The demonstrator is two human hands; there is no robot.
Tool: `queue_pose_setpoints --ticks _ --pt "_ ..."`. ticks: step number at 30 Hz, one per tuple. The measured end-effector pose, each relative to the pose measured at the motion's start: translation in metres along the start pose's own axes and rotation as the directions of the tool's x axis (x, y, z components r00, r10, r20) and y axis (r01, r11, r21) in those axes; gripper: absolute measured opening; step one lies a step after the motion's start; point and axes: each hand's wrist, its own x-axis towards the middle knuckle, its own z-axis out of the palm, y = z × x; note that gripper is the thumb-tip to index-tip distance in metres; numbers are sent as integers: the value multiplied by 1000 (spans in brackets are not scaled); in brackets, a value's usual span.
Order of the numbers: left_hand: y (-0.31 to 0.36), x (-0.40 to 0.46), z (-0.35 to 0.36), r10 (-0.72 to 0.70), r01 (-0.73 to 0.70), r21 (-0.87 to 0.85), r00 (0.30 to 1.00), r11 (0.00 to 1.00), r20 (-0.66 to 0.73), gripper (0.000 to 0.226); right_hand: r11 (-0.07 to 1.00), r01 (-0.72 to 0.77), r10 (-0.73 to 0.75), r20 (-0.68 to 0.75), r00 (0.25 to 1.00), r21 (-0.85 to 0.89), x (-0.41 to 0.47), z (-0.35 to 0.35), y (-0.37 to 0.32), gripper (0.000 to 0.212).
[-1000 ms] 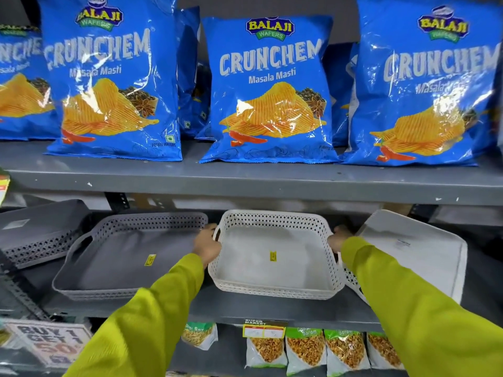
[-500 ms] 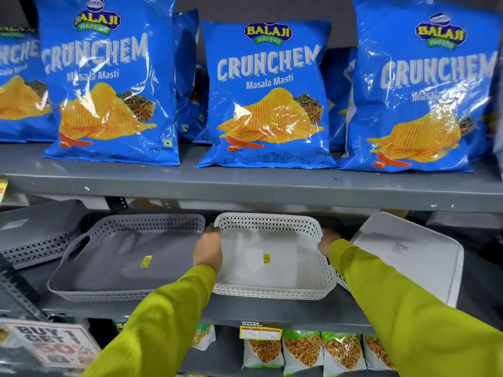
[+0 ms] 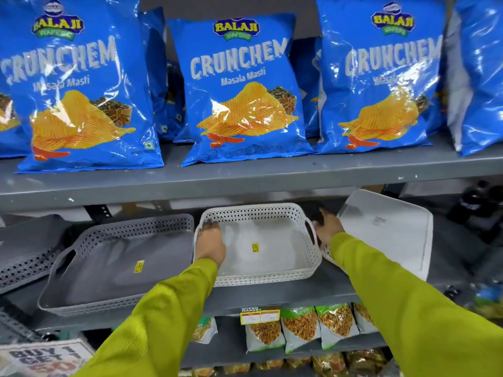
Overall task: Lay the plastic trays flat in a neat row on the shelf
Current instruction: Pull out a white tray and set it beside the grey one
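Observation:
A white perforated tray (image 3: pixel 265 278) lies flat in the middle of the grey shelf (image 3: pixel 277 296). My left hand (image 3: pixel 209 244) grips its left rim, fingers curled over the edge. My right hand (image 3: pixel 328 227) sits just beyond the tray's right handle with fingers stretched out, between this tray and a second white tray (image 3: pixel 389 240) that leans tilted, bottom up. A grey perforated tray (image 3: pixel 114 304) lies flat to the left, its side close to the white one. Another grey tray (image 3: pixel 24 246) rests upside down and slanted at the far left.
Blue chip bags (image 3: pixel 239 91) fill the shelf above, and its front edge (image 3: pixel 245 183) overhangs the trays. Snack packets (image 3: pixel 299 327) and a price tag (image 3: pixel 260 314) sit below. A "buy 1 get 1" sign (image 3: pixel 46 357) is at bottom left. Dark bottles (image 3: pixel 473 205) stand far right.
The white tray has slid back on the shelf and nearer the grey tray. My right hand has come off its right handle and moved toward the leaning white tray.

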Motion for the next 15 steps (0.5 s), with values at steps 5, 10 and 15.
queue_pose_setpoints --ticks 5,10,15 --pt "76 -17 20 190 -193 -168 981 967 -35 49 997 -78 77 -31 997 -16 6 -55 50 62" --pt "160 -33 47 230 -192 -241 963 951 141 18 985 -171 170 -51 984 -17 22 -109 104 68" --pt "224 -59 81 71 175 -264 695 949 715 60 969 -181 172 -67 983 -170 43 -163 151 55"
